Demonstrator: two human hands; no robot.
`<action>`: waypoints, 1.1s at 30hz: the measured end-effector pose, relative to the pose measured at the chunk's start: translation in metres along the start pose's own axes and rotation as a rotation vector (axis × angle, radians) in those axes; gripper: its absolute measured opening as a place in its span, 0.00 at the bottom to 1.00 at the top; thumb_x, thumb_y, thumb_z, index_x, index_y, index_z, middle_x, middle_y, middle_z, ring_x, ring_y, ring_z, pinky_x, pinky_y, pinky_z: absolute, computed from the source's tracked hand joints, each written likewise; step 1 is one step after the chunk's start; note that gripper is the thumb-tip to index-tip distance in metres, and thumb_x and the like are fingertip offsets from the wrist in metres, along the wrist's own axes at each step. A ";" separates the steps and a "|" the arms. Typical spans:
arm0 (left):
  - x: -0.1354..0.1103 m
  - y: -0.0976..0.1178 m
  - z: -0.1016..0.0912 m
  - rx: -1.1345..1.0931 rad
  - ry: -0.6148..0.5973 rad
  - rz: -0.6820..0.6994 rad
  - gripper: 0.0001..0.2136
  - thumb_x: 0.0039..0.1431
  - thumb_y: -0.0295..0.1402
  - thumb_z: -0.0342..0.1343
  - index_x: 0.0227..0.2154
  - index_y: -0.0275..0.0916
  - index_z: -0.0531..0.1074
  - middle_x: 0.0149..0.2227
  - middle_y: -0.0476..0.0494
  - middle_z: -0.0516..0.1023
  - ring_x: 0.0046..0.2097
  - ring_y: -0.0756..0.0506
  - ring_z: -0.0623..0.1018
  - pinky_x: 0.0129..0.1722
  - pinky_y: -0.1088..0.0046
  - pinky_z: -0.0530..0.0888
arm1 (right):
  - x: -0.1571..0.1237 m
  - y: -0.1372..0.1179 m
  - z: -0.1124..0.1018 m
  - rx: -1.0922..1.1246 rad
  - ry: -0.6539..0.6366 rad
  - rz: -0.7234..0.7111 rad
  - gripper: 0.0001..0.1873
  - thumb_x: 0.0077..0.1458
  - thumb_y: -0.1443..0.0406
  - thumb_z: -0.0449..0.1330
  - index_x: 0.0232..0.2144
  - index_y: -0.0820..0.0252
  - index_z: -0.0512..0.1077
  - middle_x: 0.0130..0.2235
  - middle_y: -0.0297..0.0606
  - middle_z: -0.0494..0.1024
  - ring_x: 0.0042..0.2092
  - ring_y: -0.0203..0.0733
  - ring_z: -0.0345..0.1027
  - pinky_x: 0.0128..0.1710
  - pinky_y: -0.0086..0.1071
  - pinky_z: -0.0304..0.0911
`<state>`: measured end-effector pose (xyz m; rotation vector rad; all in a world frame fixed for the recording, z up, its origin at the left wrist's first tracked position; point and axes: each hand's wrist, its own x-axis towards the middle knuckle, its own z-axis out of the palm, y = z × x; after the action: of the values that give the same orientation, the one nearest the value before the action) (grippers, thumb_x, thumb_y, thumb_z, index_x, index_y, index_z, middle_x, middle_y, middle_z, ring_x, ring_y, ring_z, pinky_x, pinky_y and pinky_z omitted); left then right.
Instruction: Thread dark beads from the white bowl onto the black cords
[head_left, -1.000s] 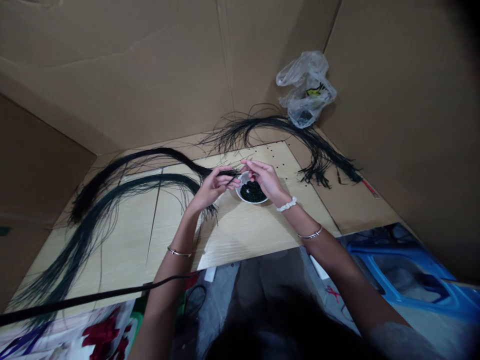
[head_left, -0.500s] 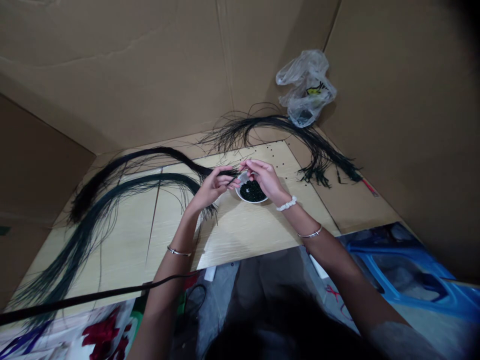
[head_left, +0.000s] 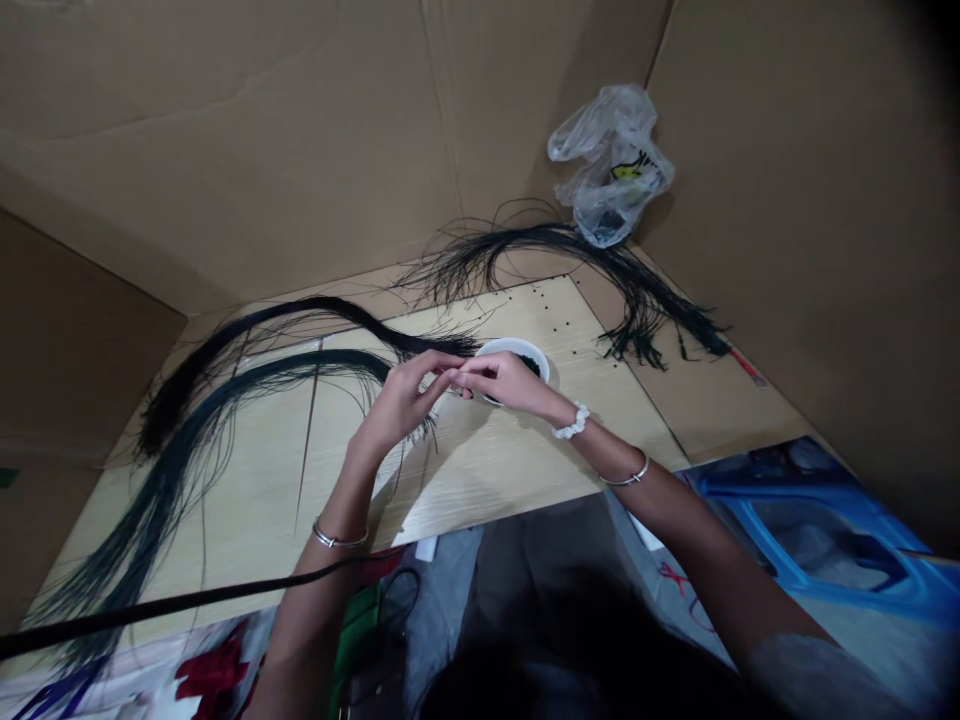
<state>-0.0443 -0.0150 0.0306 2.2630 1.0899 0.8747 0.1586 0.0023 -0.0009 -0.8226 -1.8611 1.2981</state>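
Note:
My left hand point(head_left: 401, 402) and my right hand point(head_left: 511, 381) meet fingertip to fingertip just in front of a white bowl point(head_left: 541, 358). Both are pinched closed; whatever lies between the fingers is too small to make out. Small dark beads point(head_left: 531, 364) show inside the bowl, partly covered by my right hand. Behind my left hand ends a bundle of black cords point(head_left: 315, 303). A dark green bundle of cords point(head_left: 300, 362) curves across the table and passes behind the same hand.
Another dark bundle with tufted ends point(head_left: 592, 245) lies at the back, below a clear plastic bag point(head_left: 619, 165). Loose beads point(head_left: 555, 328) dot the table point(head_left: 525, 460). Cardboard walls point(head_left: 300, 150) enclose it. A blue plastic stool point(head_left: 757, 520) stands lower right.
Both hands have moved slightly down, away from the bowl and nearer to me, and their fingertips have come together. More of the bowl's far rim shows.

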 end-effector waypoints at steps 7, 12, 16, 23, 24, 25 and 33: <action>-0.012 -0.004 0.002 0.109 0.112 -0.007 0.09 0.68 0.37 0.54 0.38 0.38 0.76 0.36 0.44 0.82 0.38 0.47 0.79 0.39 0.73 0.72 | 0.000 0.002 0.003 0.046 0.003 0.040 0.19 0.61 0.55 0.59 0.29 0.65 0.77 0.30 0.36 0.77 0.28 0.28 0.59 0.29 0.25 0.50; -0.018 -0.004 0.010 0.003 0.206 -0.141 0.10 0.68 0.39 0.55 0.38 0.38 0.76 0.36 0.44 0.82 0.38 0.47 0.79 0.40 0.73 0.73 | 0.000 0.001 0.004 0.070 0.008 0.034 0.17 0.61 0.56 0.59 0.33 0.65 0.78 0.30 0.35 0.77 0.26 0.27 0.57 0.27 0.25 0.48; -0.019 0.001 0.008 0.024 0.169 -0.128 0.11 0.68 0.40 0.55 0.40 0.37 0.75 0.38 0.44 0.81 0.39 0.47 0.79 0.41 0.72 0.74 | 0.000 0.000 0.005 0.024 0.033 0.004 0.15 0.61 0.58 0.59 0.32 0.65 0.78 0.29 0.34 0.77 0.27 0.28 0.59 0.28 0.25 0.49; -0.015 0.007 -0.003 0.263 0.091 0.048 0.07 0.66 0.35 0.55 0.37 0.39 0.74 0.35 0.45 0.79 0.38 0.46 0.78 0.39 0.72 0.72 | -0.002 0.001 0.010 -0.160 0.112 -0.087 0.14 0.62 0.61 0.57 0.31 0.64 0.78 0.28 0.34 0.75 0.30 0.31 0.62 0.32 0.26 0.52; -0.015 0.006 -0.002 0.289 0.091 0.063 0.06 0.66 0.34 0.54 0.37 0.39 0.74 0.35 0.45 0.79 0.38 0.46 0.78 0.39 0.71 0.72 | -0.002 0.001 0.011 -0.193 0.129 -0.115 0.14 0.62 0.61 0.57 0.31 0.63 0.78 0.28 0.35 0.75 0.31 0.31 0.62 0.33 0.27 0.53; -0.015 0.006 -0.001 0.316 0.096 0.079 0.06 0.66 0.33 0.54 0.38 0.39 0.73 0.35 0.45 0.79 0.38 0.46 0.78 0.40 0.71 0.72 | -0.002 0.001 0.011 -0.222 0.146 -0.142 0.14 0.62 0.61 0.57 0.32 0.63 0.78 0.29 0.35 0.75 0.31 0.32 0.63 0.34 0.27 0.53; -0.016 0.007 0.007 0.449 0.183 0.130 0.04 0.65 0.30 0.55 0.36 0.38 0.73 0.33 0.45 0.79 0.36 0.45 0.77 0.39 0.68 0.69 | -0.003 0.000 0.013 -0.272 0.176 -0.164 0.13 0.63 0.62 0.56 0.32 0.62 0.78 0.30 0.35 0.75 0.32 0.33 0.63 0.37 0.27 0.55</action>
<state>-0.0435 -0.0332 0.0254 2.6857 1.3422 0.9827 0.1499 -0.0065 -0.0044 -0.8722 -1.9417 0.8559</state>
